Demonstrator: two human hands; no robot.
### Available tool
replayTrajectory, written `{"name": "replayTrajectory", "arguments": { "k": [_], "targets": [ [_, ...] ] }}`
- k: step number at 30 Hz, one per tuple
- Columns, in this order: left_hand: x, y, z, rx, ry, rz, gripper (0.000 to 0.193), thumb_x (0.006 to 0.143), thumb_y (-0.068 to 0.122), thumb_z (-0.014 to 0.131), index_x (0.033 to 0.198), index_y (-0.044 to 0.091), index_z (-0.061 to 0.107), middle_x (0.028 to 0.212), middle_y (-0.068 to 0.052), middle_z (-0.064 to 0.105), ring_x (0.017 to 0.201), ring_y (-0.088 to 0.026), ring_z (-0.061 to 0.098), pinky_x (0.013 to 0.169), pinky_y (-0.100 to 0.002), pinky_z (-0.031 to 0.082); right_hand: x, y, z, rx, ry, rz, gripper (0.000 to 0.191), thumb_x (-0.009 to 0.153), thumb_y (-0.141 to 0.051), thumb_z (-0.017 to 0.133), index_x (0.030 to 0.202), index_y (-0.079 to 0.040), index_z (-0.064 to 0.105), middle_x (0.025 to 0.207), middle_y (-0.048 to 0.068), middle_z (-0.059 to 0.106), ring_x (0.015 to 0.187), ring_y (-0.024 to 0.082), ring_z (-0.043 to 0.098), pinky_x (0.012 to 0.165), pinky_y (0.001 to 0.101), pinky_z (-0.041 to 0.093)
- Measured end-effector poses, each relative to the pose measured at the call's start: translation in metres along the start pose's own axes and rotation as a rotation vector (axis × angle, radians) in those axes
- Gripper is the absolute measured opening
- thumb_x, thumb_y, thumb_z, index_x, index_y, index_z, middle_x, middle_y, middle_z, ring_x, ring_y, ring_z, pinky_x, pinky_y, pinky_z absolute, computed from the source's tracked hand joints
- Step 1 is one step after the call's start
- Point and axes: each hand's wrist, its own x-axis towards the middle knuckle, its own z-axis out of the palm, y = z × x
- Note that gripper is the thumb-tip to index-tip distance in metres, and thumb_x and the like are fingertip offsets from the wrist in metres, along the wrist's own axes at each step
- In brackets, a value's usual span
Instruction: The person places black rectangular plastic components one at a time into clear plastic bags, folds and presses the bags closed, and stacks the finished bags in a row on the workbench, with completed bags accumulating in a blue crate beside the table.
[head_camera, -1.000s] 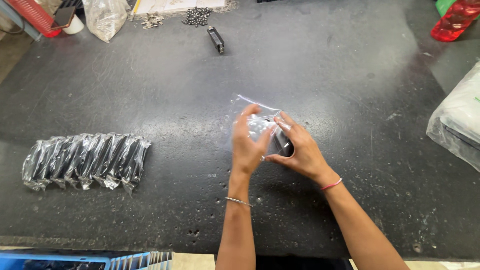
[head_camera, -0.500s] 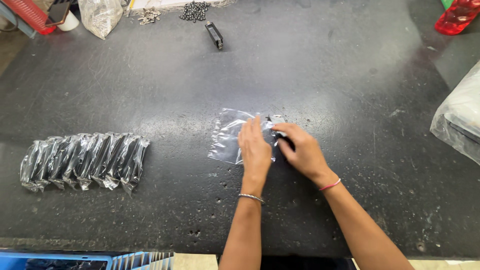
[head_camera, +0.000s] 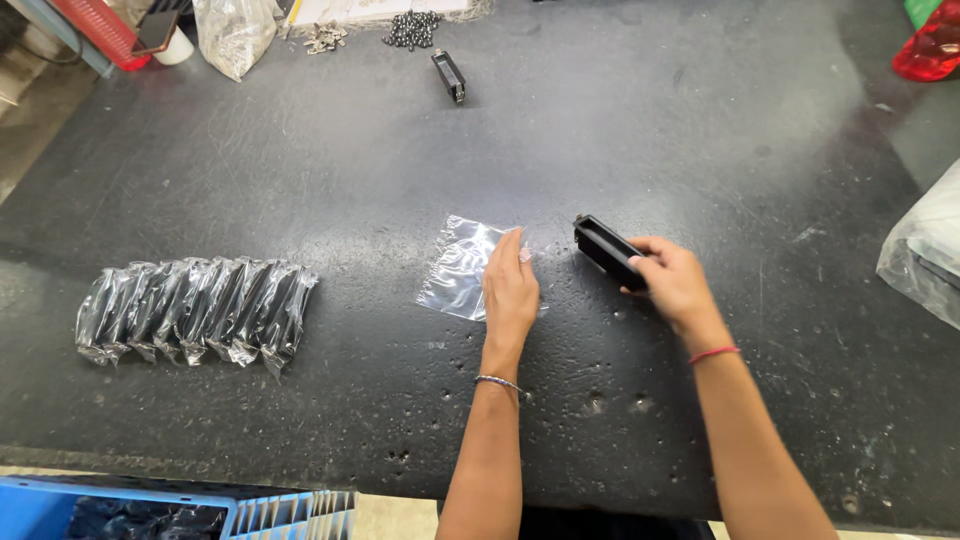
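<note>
Since the earlier frame the right hand has pulled the black bar clear of the clear bag, now flat at frame centre on the worktop. Left hand presses the bag, fingers together; right fingers pinch the bar. Bagging step; next needs the bag mouth opened.

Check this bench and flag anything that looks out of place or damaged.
The black tabletop is pitted and scuffed near the front edge. One black bar-shaped part lies alone far from the left hand and right hand, beside loose metal beads. Nothing is spilled.
</note>
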Motion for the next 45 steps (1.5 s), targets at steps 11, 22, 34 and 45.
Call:
{"name": "replayTrajectory", "arguments": {
  "k": [11, 22, 34, 45],
  "targets": [
    [-0.003, 0.000, 0.010, -0.027, -0.030, 0.012, 0.036, 0.104, 0.017, 0.050, 0.132, -0.001, 0.063, 0.138, -0.022, 0.062, 0.133, -0.039, 0.055, 0.112, -0.047, 0.040, -0.012, -0.030, -0.010, 0.176, -0.476, 0.363, 0.039, 0.091, -0.009, 0.049, 0.123, 0.003, 0.069, 0.090, 0.019, 0.077, 0.077, 0.024, 0.076, 0.058, 0.0329, 0.062],
    [-0.003, -0.004, 0.007, 0.092, -0.011, 0.005, 0.045, 0.075, 0.004, 0.075, 0.120, 0.005, 0.070, 0.125, -0.015, 0.069, 0.119, -0.035, 0.061, 0.102, -0.044, 0.046, -0.012, -0.038, -0.030, 0.240, -0.354, 0.309, 0.038, 0.093, -0.010, 0.048, 0.122, 0.003, 0.069, 0.094, 0.015, 0.077, 0.079, 0.024, 0.077, 0.056, 0.0307, 0.060],
    [-0.001, 0.016, -0.005, -0.015, -0.068, -0.214, 0.024, 0.097, 0.023, 0.063, 0.116, 0.017, 0.076, 0.103, -0.018, 0.075, 0.092, -0.036, 0.074, 0.081, -0.043, 0.056, -0.022, -0.046, -0.002, 0.125, -0.460, 0.452, 0.041, 0.096, -0.021, 0.045, 0.118, 0.000, 0.072, 0.089, 0.019, 0.076, 0.068, 0.026, 0.076, 0.047, 0.0303, 0.057],
    [-0.004, 0.020, -0.005, -0.070, -0.069, -0.044, 0.023, 0.095, 0.020, 0.066, 0.109, 0.008, 0.078, 0.129, -0.012, 0.070, 0.119, -0.034, 0.067, 0.101, -0.040, 0.051, -0.018, -0.043, 0.002, 0.175, -0.381, 0.468, 0.044, 0.102, -0.034, 0.046, 0.123, -0.001, 0.067, 0.087, 0.011, 0.076, 0.065, 0.019, 0.073, 0.049, 0.0262, 0.055]
  ]
}}
